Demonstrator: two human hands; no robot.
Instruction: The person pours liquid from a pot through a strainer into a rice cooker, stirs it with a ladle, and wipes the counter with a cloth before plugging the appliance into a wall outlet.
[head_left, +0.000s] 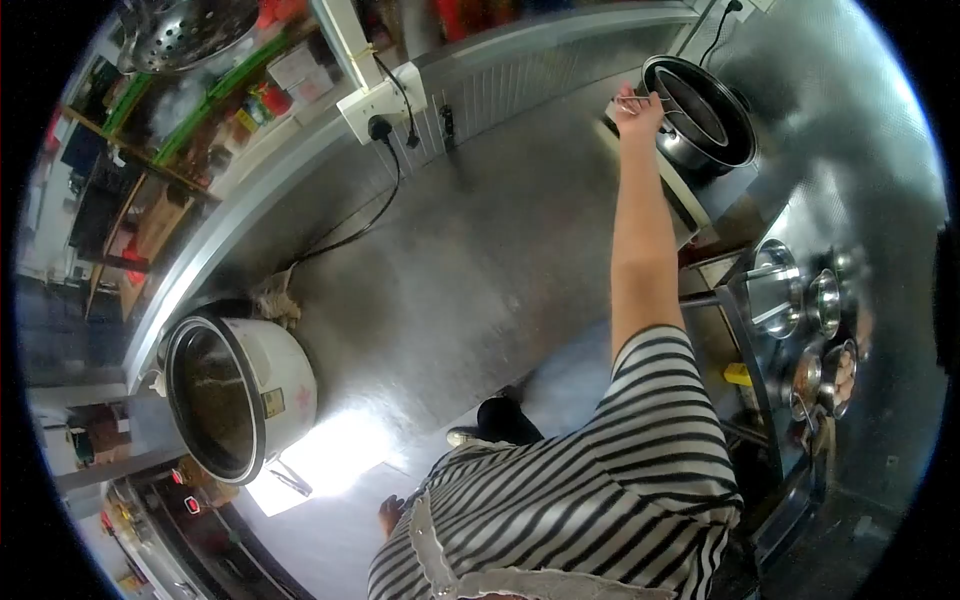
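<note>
My right hand [638,115] reaches far forward at the upper right, its fingers closed on the thin wire handle of a round strainer [697,108]. The strainer's rim rests inside a dark-lined round pot [738,140] on the counter end; what lies under it is too dark to make out. Low beside my striped shirt hangs my left hand [390,515], small and partly shadowed. Its fingers look loosely apart, and nothing shows in them. Left of it stands a large white cooker [285,372], lidless, with brownish contents.
A metal counter [470,230] runs between cooker and pot. On its back wall hangs a white socket box [385,102] with a black cord [385,205]. Several steel bowls [824,303] sit on a rack at right. Shelves [160,180] with goods stand beyond the counter.
</note>
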